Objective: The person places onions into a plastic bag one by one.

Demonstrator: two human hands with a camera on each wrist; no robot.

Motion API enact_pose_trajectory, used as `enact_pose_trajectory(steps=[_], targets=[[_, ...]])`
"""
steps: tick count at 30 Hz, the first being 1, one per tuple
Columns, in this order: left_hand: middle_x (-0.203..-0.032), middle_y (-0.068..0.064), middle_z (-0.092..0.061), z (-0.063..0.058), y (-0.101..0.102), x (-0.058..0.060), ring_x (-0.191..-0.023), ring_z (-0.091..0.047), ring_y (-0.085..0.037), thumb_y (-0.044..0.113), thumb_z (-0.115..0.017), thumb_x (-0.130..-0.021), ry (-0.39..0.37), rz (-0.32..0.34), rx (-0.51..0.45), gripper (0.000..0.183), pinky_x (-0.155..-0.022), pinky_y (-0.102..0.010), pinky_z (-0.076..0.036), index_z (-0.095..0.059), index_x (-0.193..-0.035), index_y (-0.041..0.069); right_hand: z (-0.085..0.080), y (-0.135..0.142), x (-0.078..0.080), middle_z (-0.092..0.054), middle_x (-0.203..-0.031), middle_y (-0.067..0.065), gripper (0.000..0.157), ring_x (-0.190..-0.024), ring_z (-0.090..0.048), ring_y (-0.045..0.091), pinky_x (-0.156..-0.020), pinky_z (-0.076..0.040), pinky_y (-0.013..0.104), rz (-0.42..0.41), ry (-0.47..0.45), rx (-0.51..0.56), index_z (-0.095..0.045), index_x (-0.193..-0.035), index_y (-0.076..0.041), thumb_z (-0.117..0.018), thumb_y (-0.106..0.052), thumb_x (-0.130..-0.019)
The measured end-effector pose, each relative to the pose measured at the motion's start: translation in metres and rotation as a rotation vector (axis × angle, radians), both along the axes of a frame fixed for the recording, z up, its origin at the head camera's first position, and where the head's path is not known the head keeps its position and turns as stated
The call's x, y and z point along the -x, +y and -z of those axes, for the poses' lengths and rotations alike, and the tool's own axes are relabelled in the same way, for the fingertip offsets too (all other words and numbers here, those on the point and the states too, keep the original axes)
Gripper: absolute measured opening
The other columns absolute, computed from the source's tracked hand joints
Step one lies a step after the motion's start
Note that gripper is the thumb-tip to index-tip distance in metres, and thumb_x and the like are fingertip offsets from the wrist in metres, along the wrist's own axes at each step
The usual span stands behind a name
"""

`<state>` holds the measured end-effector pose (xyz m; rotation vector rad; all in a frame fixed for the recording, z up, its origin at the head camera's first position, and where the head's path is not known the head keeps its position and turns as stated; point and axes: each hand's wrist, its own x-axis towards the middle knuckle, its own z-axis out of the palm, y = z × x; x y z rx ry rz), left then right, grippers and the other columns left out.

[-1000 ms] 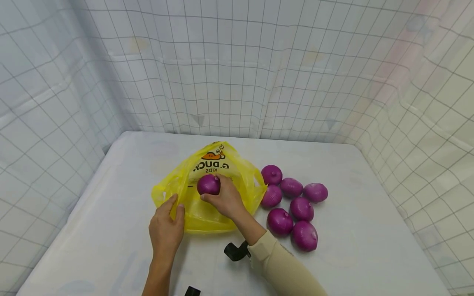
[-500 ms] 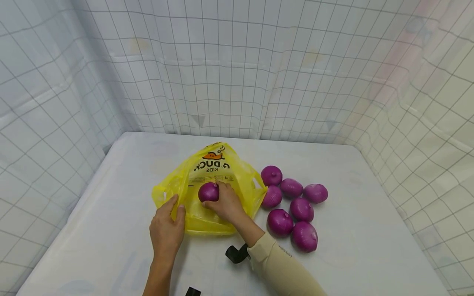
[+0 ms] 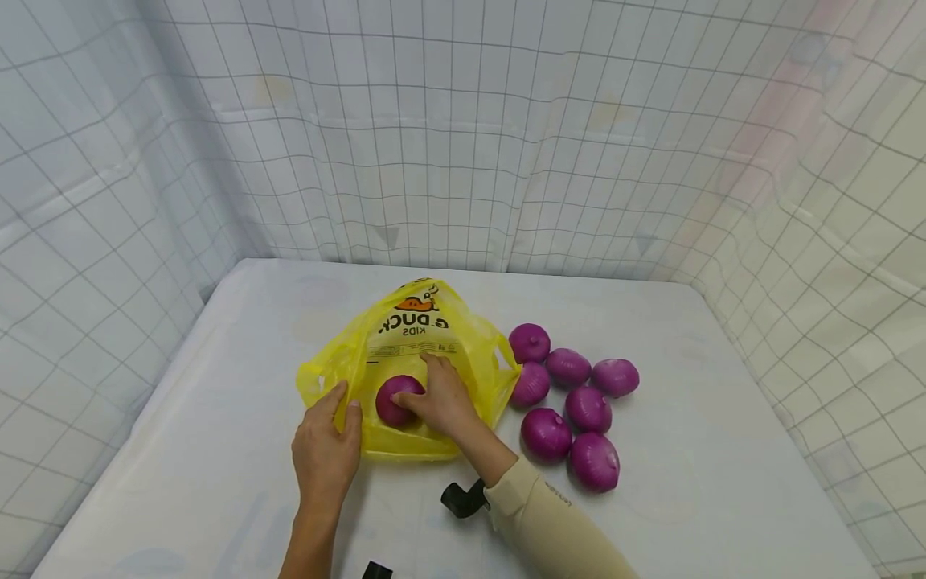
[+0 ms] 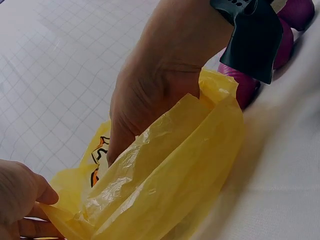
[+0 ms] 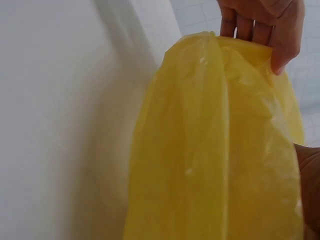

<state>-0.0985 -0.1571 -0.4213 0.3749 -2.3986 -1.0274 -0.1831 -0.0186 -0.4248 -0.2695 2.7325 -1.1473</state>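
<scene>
A yellow plastic bag (image 3: 473,346) lies with its mouth toward me, a duck print on its inner far wall. My left hand (image 3: 325,450) pinches the bag's left edge, thumb on one side and fingers on the other, as the right wrist view also shows. Inside the bag is a red onion (image 3: 387,408). Over it is my right hand (image 3: 447,402), fingers spread, its thumb overlapping the onion and its index finger stretched away from it. In the left wrist view the right hand (image 4: 145,100) goes into the bag, its fingertips hidden behind the yellow film (image 4: 165,175).
Several more red onions (image 3: 589,410) lie grouped on the white table cover (image 3: 694,450), right of the bag; the nearest touch its right side. A black mount (image 3: 463,498) sits at the right wrist. Gridded white curtains (image 3: 448,145) enclose the table's back and sides.
My right hand has lowered the onion into the bag and loosened its fingers from it; the onion has shifted toward me and slightly left. The left hand stays at the bag's edge.
</scene>
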Motion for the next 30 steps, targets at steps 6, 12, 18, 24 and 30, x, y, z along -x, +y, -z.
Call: enact_pose_trajectory(steps=[6,12,18,24,30], targets=[[-0.124,-0.023,-0.061,0.001,-0.001,0.001,-0.119,-0.054,-0.042,0.012,-0.058,-0.090,0.009,-0.004,0.002,0.038,-0.102,-0.055,-0.041,-0.059,-0.124,-0.003,-0.012,0.004,-0.008,-0.044,-0.145,0.009,0.078,-0.129,-0.047,0.026,-0.109,-0.039,0.044,-0.035,0.084,0.017,-0.038,-0.144,-0.014,-0.073,-0.040,-0.079],[-0.127,-0.021,-0.060,0.000,-0.001,0.001,-0.122,-0.052,-0.040,0.014,-0.058,-0.091,-0.043,-0.003,-0.015,0.040,-0.103,-0.054,-0.040,-0.056,-0.128,0.000,-0.030,0.021,-0.026,-0.041,-0.148,0.004,0.077,-0.132,-0.046,0.026,-0.108,-0.040,0.047,-0.045,0.105,0.096,-0.037,-0.144,-0.020,-0.071,-0.044,-0.079],[-0.129,-0.020,-0.059,-0.001,0.000,0.001,-0.124,-0.051,-0.039,0.014,-0.058,-0.091,-0.065,0.002,-0.028,0.041,-0.105,-0.054,-0.040,-0.056,-0.129,0.001,-0.041,0.044,-0.041,-0.043,-0.146,0.001,0.076,-0.133,-0.044,0.025,-0.109,-0.039,0.048,-0.035,0.179,0.160,-0.038,-0.143,-0.020,-0.071,-0.044,-0.079],[-0.129,-0.020,-0.059,0.000,0.000,0.001,-0.123,-0.052,-0.039,0.014,-0.058,-0.090,-0.062,0.002,-0.023,0.041,-0.105,-0.054,-0.039,-0.056,-0.129,0.001,-0.050,0.067,-0.052,-0.044,-0.146,0.001,0.077,-0.135,-0.042,0.024,-0.111,-0.036,0.048,-0.003,0.268,0.216,-0.039,-0.143,-0.017,-0.074,-0.038,-0.078],[-0.129,-0.020,-0.059,0.001,0.000,0.003,-0.124,-0.052,-0.039,0.016,-0.059,-0.089,-0.063,0.003,-0.017,0.042,-0.105,-0.054,-0.039,-0.056,-0.128,0.001,-0.054,0.090,-0.058,-0.047,-0.143,0.004,0.076,-0.131,-0.045,0.025,-0.110,-0.037,0.048,0.064,0.356,0.215,-0.040,-0.142,-0.013,-0.077,-0.030,-0.077]])
